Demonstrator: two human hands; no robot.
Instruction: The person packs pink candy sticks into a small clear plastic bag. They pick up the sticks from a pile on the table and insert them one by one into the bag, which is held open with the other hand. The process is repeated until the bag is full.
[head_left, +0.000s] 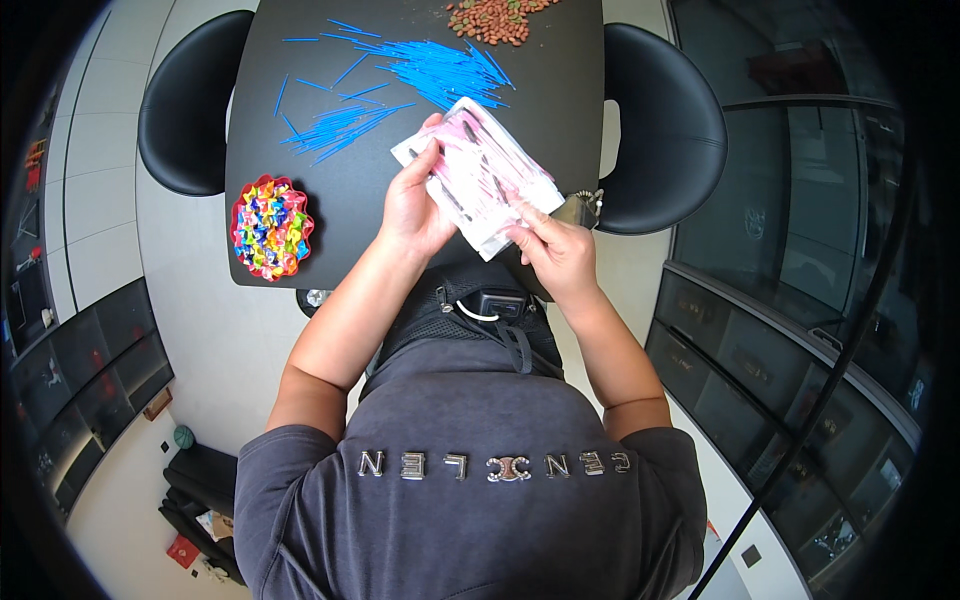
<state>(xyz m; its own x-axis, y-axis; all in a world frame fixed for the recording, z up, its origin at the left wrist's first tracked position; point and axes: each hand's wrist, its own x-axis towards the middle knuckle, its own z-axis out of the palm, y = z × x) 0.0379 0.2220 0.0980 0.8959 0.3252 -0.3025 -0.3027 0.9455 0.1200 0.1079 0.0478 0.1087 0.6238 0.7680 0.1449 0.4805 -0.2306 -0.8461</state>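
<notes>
Both hands hold a clear plastic packet of pink sticks with dark bristled tips (480, 169) over the near part of a dark table. My left hand (416, 199) grips the packet's left side, thumb on top. My right hand (555, 244) pinches its lower right edge between thumb and fingers. Beyond the packet lies a large loose heap of thin blue sticks (442, 71), and a smaller bunch of blue sticks (337, 129) lies to its left. A red scalloped dish (234, 225) filled with colourful folded paper stars or wrapped sweets stands at the table's left edge.
Reddish nuts mixed with green seeds (491, 21) lie at the table's far side. A dark olive object with a beaded chain (577, 210) is partly hidden behind my right hand. Black chairs (664, 135) (187, 105) flank the dark table (345, 217).
</notes>
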